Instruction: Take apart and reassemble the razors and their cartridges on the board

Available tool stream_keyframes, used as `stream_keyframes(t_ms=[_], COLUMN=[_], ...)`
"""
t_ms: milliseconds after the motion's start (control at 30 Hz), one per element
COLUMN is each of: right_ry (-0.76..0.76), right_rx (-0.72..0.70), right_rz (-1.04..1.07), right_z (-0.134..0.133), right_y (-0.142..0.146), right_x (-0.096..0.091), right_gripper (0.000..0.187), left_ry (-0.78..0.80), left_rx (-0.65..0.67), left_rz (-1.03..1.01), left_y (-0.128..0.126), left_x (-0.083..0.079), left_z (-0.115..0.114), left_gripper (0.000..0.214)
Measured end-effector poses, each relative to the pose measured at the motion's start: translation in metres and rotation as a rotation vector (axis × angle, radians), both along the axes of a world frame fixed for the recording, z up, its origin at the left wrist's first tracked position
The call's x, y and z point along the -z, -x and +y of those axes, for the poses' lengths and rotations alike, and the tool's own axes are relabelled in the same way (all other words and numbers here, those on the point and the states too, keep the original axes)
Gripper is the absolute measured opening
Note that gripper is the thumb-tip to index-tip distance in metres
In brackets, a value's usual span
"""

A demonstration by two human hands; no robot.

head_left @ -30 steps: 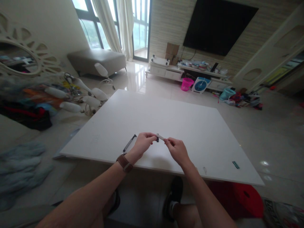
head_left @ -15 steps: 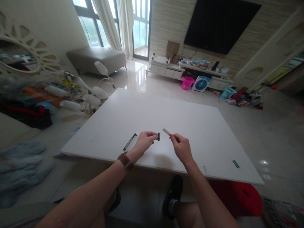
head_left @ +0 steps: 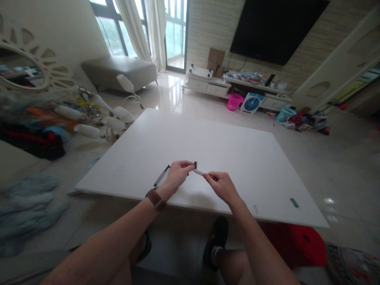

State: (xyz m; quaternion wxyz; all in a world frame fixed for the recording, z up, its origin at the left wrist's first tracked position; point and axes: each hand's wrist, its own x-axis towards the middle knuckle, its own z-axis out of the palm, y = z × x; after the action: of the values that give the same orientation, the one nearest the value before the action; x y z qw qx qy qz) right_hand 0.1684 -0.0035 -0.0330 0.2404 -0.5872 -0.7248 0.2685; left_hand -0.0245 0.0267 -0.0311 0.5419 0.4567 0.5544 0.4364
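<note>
Above the white table, my left hand [head_left: 178,174] has its thumb and fingers closed on a small black rectangular piece [head_left: 195,164] with pale slots. My right hand [head_left: 221,183] pinches a short, flat light-grey stick [head_left: 198,172]. The stick's far end is at the lower edge of the black piece; whether they touch I cannot tell. A slim grey-and-black stick-shaped tool [head_left: 162,176] lies on the table beside my left hand, partly hidden by it. Further right lies a small dark-green and white strip [head_left: 294,202].
The white table [head_left: 208,138] spans the view before me. A small clear item [head_left: 255,208] lies by its front edge. A lamp with several white shades [head_left: 114,123] stands to the left. A red round object [head_left: 305,245] sits below the right front edge.
My right hand has moved left and slightly down, bringing the grey stick to the black piece. My left hand has shifted slightly left and up, and the black piece has turned.
</note>
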Motion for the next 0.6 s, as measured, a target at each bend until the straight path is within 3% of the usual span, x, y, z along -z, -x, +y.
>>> stream_keyframes(t_ms=[100,267,467,600], right_ry=[-0.012,-0.102,0.053,0.057], right_rx=[-0.017,0.089,0.036,0.128], right_rz=[-0.029,0.056,0.045,0.019], right_z=[-0.002,-0.001,0.003,0.009], right_y=[-0.002,-0.002,-0.002,-0.009], right_x=[-0.002,-0.002,0.004,0.010], right_gripper=[0.045,0.043,0.045,0.043], left_ry=[-0.006,-0.001,0.020,0.034], left_rx=[-0.001,0.017,-0.003,-0.021], left_rz=[0.006,-0.025,-0.050,-0.131], left_y=[0.000,0.000,0.000,0.000], left_x=[-0.001,0.001,0.006,0.006], left_z=[0.000,0.002,0.003,0.003], left_gripper=[0.020,0.023,0.022,0.023])
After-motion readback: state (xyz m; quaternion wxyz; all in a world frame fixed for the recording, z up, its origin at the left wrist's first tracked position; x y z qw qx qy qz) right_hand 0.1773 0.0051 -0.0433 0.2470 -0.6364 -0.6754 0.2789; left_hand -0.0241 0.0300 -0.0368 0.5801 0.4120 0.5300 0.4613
